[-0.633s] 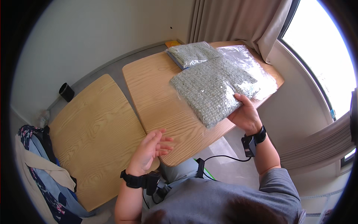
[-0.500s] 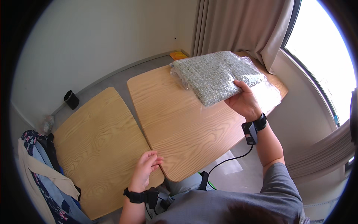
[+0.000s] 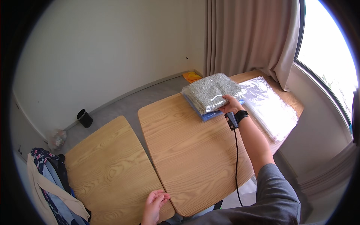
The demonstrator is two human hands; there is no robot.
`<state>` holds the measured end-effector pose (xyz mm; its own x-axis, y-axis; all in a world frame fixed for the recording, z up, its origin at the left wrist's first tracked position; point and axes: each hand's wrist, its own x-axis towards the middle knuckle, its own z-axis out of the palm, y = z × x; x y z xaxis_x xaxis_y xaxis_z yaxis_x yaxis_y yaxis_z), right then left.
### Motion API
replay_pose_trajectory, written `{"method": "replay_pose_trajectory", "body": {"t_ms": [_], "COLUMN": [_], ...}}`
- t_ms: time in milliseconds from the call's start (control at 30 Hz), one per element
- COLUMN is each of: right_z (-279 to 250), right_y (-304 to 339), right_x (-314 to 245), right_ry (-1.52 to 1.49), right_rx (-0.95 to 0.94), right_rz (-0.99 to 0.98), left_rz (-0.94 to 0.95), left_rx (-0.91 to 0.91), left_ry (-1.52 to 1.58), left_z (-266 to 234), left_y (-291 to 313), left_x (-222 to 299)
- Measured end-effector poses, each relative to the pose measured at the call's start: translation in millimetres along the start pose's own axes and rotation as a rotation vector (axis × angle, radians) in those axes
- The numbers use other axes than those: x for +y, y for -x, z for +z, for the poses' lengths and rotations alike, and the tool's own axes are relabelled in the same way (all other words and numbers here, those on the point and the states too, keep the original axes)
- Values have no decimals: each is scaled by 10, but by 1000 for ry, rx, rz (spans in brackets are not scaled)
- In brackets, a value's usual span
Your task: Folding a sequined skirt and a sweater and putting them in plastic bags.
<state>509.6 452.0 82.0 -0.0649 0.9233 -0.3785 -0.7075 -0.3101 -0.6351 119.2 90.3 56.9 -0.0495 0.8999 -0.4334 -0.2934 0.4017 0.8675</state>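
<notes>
At the far edge of the wooden counter [image 3: 195, 153], a packet of grey knitted cloth in clear plastic [image 3: 212, 90] lies over a blue packet [image 3: 199, 111], the two roughly in line. A moment ago the grey packet was held up nearer the person, tilted; now it is farther away and flatter, so the carrying looks nearly done. It has not been let go: the right hand [image 3: 233, 106] grips its near right corner, thumb on top, the other fingers mostly hidden. Whether its full weight rests below cannot be told. A similar grey packet seen on the blue one earlier can no longer be made out separately. To the right, just beside the pair, shiny clear plastic wrapping [image 3: 273, 110] lies flat. Well apart, the left hand [image 3: 153, 207] has sunk toward the lower edge, above a second wooden tabletop [image 3: 112, 165], its fingers loosely curled around nothing
</notes>
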Motion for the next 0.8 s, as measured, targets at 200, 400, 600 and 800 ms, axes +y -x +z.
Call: {"method": "replay_pose_trajectory", "body": {"t_ms": [200, 400, 600, 800], "right_z": [48, 59, -232, 469], "right_y": [-116, 266, 331, 867], "right_x": [-58, -96, -53, 861], "right_ry": [-64, 497, 597, 401], "right_rx": [-13, 102, 69, -247], "right_rz": [-110, -75, 17, 72], "left_rz": [-44, -22, -31, 53], "left_rx": [-50, -14, -95, -14], "left_ry": [5, 10, 83, 86], "left_z": [-62, 1, -105, -90], "left_y": [-61, 24, -66, -3], "left_x": [-39, 25, -94, -77]}}
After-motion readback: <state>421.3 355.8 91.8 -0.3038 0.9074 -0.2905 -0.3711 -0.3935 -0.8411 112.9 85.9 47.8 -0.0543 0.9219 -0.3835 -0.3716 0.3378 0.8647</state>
